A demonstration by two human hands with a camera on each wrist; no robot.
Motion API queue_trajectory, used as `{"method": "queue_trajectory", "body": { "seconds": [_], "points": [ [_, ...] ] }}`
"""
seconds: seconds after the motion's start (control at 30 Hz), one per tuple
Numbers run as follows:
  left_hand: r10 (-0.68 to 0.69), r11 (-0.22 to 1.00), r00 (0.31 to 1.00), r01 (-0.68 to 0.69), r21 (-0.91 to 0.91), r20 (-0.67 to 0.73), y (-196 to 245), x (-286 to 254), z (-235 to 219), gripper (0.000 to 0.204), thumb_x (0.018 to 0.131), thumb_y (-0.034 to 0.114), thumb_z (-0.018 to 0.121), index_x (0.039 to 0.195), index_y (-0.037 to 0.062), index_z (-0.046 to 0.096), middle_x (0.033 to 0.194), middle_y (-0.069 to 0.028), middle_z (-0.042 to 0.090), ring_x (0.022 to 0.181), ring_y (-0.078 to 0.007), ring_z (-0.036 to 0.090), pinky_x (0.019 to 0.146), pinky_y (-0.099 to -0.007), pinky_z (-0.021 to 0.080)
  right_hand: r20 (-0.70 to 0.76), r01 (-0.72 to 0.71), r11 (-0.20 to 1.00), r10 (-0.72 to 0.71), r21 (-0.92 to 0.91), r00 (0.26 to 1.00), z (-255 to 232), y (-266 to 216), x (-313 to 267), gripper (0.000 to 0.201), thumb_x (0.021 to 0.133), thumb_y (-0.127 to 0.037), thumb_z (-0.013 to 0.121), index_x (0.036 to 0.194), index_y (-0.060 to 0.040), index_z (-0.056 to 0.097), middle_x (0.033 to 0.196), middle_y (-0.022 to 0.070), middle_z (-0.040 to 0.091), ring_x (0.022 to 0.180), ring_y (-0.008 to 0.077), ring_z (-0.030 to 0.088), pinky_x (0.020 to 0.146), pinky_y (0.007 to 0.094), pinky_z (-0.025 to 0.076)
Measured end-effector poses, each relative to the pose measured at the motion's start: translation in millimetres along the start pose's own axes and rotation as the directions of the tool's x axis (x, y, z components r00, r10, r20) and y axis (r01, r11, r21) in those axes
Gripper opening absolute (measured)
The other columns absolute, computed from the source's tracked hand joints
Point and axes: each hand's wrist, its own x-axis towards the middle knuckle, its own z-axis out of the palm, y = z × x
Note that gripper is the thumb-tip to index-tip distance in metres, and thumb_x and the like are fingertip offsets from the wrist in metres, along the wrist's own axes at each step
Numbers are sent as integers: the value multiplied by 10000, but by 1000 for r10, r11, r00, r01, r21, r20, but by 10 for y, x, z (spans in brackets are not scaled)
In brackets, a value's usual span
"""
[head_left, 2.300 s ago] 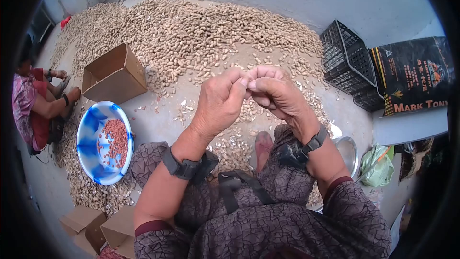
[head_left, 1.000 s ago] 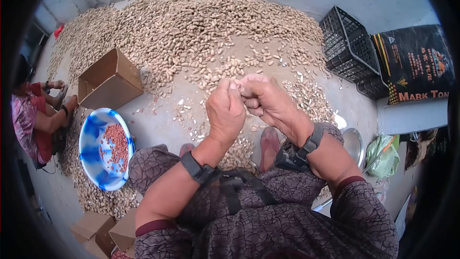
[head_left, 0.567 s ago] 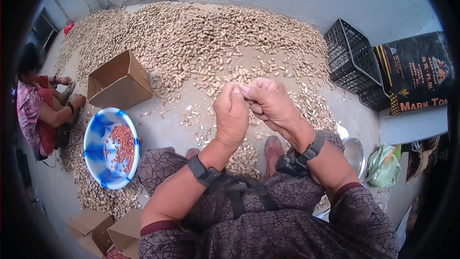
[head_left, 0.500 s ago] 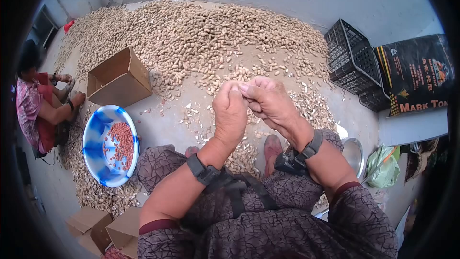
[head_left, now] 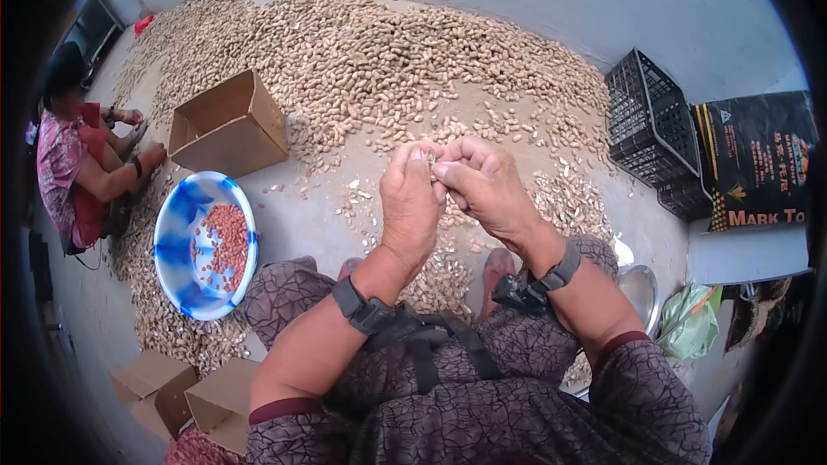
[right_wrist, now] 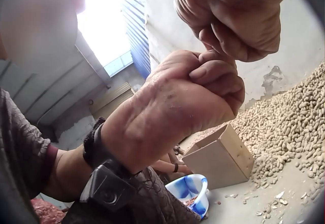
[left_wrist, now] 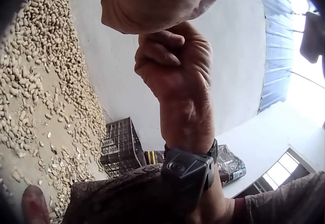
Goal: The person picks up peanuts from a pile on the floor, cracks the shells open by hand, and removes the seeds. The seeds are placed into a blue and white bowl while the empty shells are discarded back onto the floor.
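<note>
In the head view my left hand and right hand meet fingertip to fingertip over the floor. Both pinch a small pale peanut shell, which shows as a split edge between the thumbs. The curled fingers hide most of it. From the left wrist, the right hand appears with its fingers folded inward. The right wrist view shows the left hand from its palm side, fingers curled; the peanut is hidden there. Unshelled peanuts lie heaped beyond the hands.
On the left stand a blue-and-white basin with red kernels and a cardboard box. Another person crouches beside them. A black crate and printed sack are at right. Broken shells litter the floor between the feet.
Earlier the thumbs and fingertips were pressed together, hiding what they held. Now they have parted slightly and the split shell shows between them. The head view has shifted a little.
</note>
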Motion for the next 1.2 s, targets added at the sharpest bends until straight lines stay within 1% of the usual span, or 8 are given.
{"method": "queue_trajectory", "body": {
  "seconds": [0.23,0.33,0.4,0.7,0.83,0.93,1.0,1.2],
  "points": [
    [-108,992,988,115,-60,109,65,6,-25,194,901,188,338,852,47,462,615,20,439,436,-24,356,346,-160,258,-6,24,989,-23,148,1000,23,-88,-93,79,764,-35,554,775,33,515,656,65,559,576,86,532,496,217,447],
    [-164,980,978,177,-95,133,104,-37,19,183,897,188,357,815,55,453,615,9,445,418,-28,346,339,-164,257,-42,202,979,-201,14,979,19,22,-110,70,755,-2,556,794,42,517,656,68,557,560,89,539,489,209,456],
    [-171,976,977,186,-113,131,115,-65,19,177,893,188,371,799,60,448,615,3,448,408,-31,341,338,-166,258,11,411,866,-425,-284,905,-10,51,-125,76,752,25,545,820,49,523,650,61,554,562,98,562,502,194,464],
    [-147,983,968,166,-81,201,84,-139,-94,209,900,233,399,808,57,465,605,1,468,383,-40,343,343,-163,272,115,179,978,-192,111,975,-28,-59,-253,106,758,27,538,857,63,524,686,72,575,601,126,595,522,215,469],
    [-185,983,968,180,44,170,110,-152,-99,250,899,250,406,805,40,501,594,-1,466,402,-36,350,347,-163,266,94,204,979,-204,11,974,-27,-51,-258,111,750,32,539,859,55,544,696,74,586,595,115,590,532,215,466],
    [-215,968,967,192,165,134,158,-153,-110,234,884,217,418,794,28,522,592,-1,467,413,-38,352,354,-169,259,66,395,868,-394,-301,917,-74,-1,-214,148,719,42,550,863,20,575,699,73,591,597,127,582,547,237,460],
    [-227,957,966,198,214,124,163,-144,-150,215,873,192,427,789,22,529,594,0,469,418,-41,353,358,-174,255,217,640,601,-626,-478,749,-108,6,-177,188,686,47,559,858,-19,596,690,75,584,614,158,574,558,256,451],
    [-290,956,941,276,102,176,220,-187,-152,193,847,144,415,770,8,528,579,-10,474,417,-63,358,375,-201,243,360,736,419,-675,-532,644,-64,-27,-188,208,693,47,553,886,-25,580,682,72,576,627,165,571,566,269,454]
  ]
}}
